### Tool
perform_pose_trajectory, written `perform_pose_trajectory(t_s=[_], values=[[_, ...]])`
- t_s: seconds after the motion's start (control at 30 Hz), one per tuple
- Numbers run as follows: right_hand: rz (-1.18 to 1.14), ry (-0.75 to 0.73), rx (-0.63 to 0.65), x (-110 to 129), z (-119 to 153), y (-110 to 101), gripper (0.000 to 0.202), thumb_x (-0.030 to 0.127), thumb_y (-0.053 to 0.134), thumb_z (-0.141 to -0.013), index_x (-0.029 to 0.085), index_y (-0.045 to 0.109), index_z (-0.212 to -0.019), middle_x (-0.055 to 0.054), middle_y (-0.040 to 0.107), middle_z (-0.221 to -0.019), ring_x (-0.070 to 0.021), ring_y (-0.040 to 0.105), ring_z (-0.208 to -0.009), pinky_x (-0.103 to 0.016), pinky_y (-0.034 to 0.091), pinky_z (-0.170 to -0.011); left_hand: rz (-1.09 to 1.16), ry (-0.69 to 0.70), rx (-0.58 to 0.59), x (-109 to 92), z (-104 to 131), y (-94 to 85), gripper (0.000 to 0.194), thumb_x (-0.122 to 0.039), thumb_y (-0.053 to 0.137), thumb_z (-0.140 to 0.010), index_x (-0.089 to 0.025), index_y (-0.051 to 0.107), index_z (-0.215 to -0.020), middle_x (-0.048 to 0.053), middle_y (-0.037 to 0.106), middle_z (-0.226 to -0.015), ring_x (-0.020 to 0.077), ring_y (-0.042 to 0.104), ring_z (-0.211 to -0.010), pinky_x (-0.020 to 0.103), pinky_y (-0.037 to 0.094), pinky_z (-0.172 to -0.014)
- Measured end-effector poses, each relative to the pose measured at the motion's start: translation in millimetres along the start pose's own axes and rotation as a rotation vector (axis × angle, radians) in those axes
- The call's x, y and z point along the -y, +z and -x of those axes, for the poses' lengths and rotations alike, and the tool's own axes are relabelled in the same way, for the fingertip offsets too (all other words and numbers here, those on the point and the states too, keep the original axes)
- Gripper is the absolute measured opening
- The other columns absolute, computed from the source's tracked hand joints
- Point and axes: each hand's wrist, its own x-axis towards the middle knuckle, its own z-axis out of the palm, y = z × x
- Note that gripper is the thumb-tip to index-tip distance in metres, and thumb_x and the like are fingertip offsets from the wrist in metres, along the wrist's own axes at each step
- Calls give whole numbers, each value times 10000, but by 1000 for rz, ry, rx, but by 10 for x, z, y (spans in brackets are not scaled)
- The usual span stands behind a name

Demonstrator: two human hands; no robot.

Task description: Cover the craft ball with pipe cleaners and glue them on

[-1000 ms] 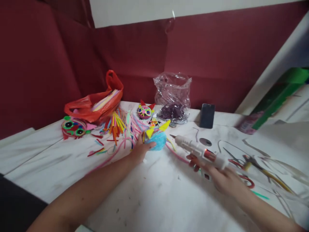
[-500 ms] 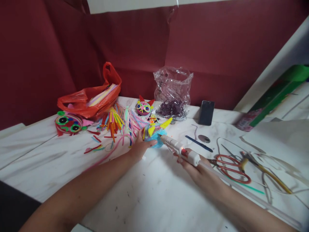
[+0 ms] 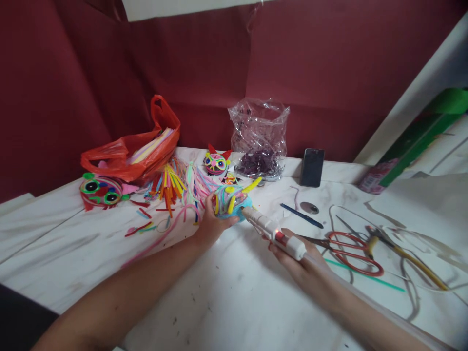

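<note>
My left hand (image 3: pixel 214 220) is closed around a small pipe-cleaner craft figure (image 3: pixel 231 201), light blue at the base with yellow pointed pieces on it. In my right hand (image 3: pixel 288 256) is a white glue gun (image 3: pixel 272 231) with a lit orange-red spot on its body. The glue gun's dark nozzle is at the blue side of the figure; whether it touches cannot be made out. Behind the figure sits a finished-looking pink and yellow face ornament (image 3: pixel 216 163) with red ears. Strips of several colours (image 3: pixel 171 183) lie to the left of my left hand.
A red plastic bag (image 3: pixel 137 155) and a green-eyed face ornament (image 3: pixel 101 189) are at the left. A clear bag (image 3: pixel 259 141) and a phone (image 3: pixel 312 168) stand at the back. Scissors (image 3: pixel 356 252), pliers (image 3: pixel 413 261) and a blue stick (image 3: pixel 302 216) lie right, near cords.
The figure has turned in my left hand, so more of its swirled, multicoloured surface shows. The glue gun has shifted slightly lower and stays at its side.
</note>
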Motion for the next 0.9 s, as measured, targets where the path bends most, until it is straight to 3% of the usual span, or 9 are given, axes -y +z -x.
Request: perform_pose_trajectory(t_s=[0.33,0.53,0.9], values=[[23,-69,-30,150,53,-17,173,320,461,-878,216,509,-748,15,548,-631,-136,535,-558,-223,434,-512,1,105,-19,-17,5,0,944,-148,828,-484,-265,346,-1287,92,546,-1255,308,578,-1132,441,497,-943],[7,-13,-107,74,82,21,155,344,495,-874,215,571,-834,-4,637,-728,-158,595,-644,-231,466,-573,-25,98,4,-8,3,-10,944,-175,835,-491,-265,339,-1289,95,530,-1275,316,555,-1162,451,479,-965],[-22,25,-11,180,23,-21,186,353,453,-866,204,555,-824,-12,617,-719,-166,588,-654,-264,476,-594,-47,27,30,-21,-12,-22,879,-235,807,-521,-266,347,-1270,70,553,-1246,288,569,-1141,429,477,-958]])
